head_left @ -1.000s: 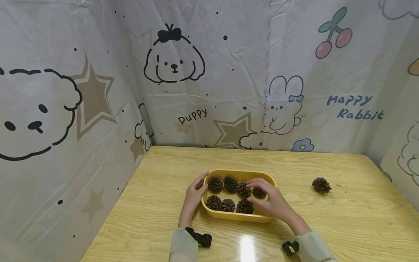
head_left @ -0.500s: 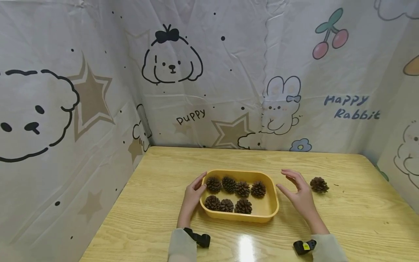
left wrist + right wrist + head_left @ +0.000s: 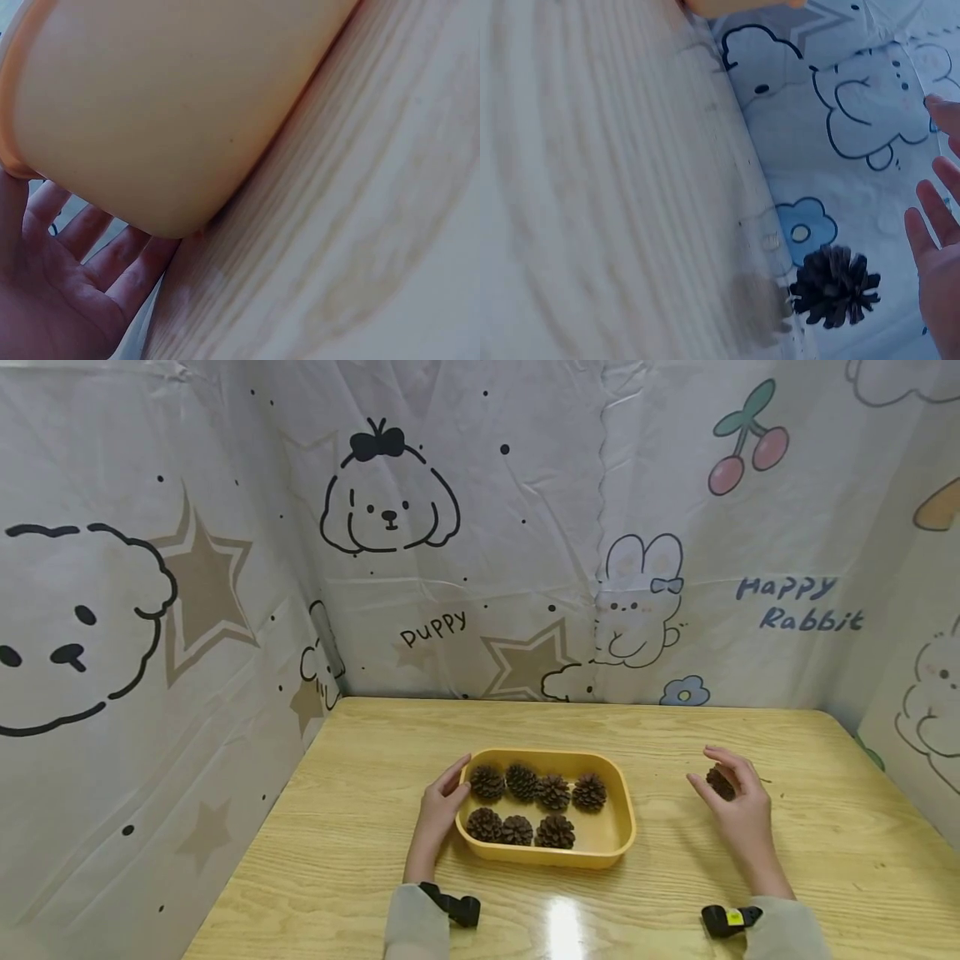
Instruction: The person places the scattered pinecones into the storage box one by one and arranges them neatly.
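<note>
A yellow plastic bin (image 3: pixel 555 857) sits on the table, with several brown pine cones (image 3: pixel 553 832) inside in two rows. At its left end my left hand (image 3: pixel 437 814) rests against the outer wall, thumb by the rim; in the left wrist view its fingers (image 3: pixel 86 232) stretch fairly straight along that wall. Off to the right, my right hand (image 3: pixel 744 814) reaches around a lone pine cone (image 3: pixel 720 783), thumb and fingers spread. The right wrist view has that cone on the table, with a gap between it and the fingers.
The wooden table (image 3: pixel 360 777) reaches back to a printed cloth (image 3: pixel 420 527) hanging behind and along the sides. Black wrist cameras are strapped to both wrists. Bare tabletop lies between the bin and the right hand.
My right hand has left the bin and moved right to the lone pine cone, its thumb and fingers spread. My left hand has stayed at the bin's left end.
</note>
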A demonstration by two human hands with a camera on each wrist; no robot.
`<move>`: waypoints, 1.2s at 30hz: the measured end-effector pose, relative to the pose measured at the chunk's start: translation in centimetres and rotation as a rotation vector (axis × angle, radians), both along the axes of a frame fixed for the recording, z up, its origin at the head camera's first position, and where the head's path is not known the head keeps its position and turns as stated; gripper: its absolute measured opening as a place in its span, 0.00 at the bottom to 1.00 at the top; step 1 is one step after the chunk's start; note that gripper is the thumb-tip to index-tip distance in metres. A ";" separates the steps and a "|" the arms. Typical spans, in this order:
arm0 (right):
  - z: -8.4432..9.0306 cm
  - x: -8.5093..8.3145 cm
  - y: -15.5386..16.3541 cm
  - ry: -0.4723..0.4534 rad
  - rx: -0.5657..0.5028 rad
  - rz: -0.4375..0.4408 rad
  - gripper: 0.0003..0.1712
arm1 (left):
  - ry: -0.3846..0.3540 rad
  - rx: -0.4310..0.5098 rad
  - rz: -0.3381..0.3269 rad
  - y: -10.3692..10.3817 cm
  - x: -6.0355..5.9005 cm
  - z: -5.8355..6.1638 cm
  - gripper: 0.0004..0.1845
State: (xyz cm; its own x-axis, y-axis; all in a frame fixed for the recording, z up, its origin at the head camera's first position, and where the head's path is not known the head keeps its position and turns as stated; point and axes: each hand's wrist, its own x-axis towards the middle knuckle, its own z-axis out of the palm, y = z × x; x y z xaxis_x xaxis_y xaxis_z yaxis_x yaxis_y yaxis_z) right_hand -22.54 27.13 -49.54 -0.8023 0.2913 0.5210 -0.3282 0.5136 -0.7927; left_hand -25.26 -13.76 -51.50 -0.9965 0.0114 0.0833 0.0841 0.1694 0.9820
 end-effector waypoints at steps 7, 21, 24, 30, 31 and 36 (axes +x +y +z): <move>-0.2 0.3 1.5 0.009 -0.060 -0.050 0.26 | -0.004 0.008 -0.003 0.0 0.2 0.0 0.25; -1.3 0.4 3.4 -0.132 -0.111 -0.143 0.29 | -0.016 -0.001 0.015 0.0 -0.3 -0.2 0.25; -1.7 0.3 3.7 -0.176 -0.108 -0.143 0.31 | -0.014 -0.001 0.013 -0.1 -0.4 -0.2 0.25; -2.3 0.2 4.0 -0.281 -0.098 -0.133 0.35 | -0.013 0.000 0.011 0.0 -0.5 -0.2 0.25; -2.4 0.1 4.1 -0.304 -0.094 -0.133 0.36 | -0.013 -0.001 0.011 0.0 -0.5 -0.2 0.25; -2.8 -0.4 4.4 -0.375 -0.089 -0.126 0.38 | -0.010 -0.005 0.009 -0.1 -0.4 -0.2 0.25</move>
State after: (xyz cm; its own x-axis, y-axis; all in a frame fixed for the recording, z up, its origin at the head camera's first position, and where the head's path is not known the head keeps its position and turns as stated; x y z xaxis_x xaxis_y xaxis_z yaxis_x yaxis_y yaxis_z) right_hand -22.96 31.54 -52.36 -0.8871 0.4303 0.1672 0.0531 0.4550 -0.8889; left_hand -25.63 -13.82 -51.72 -0.9973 0.0028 0.0730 0.0724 0.1754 0.9818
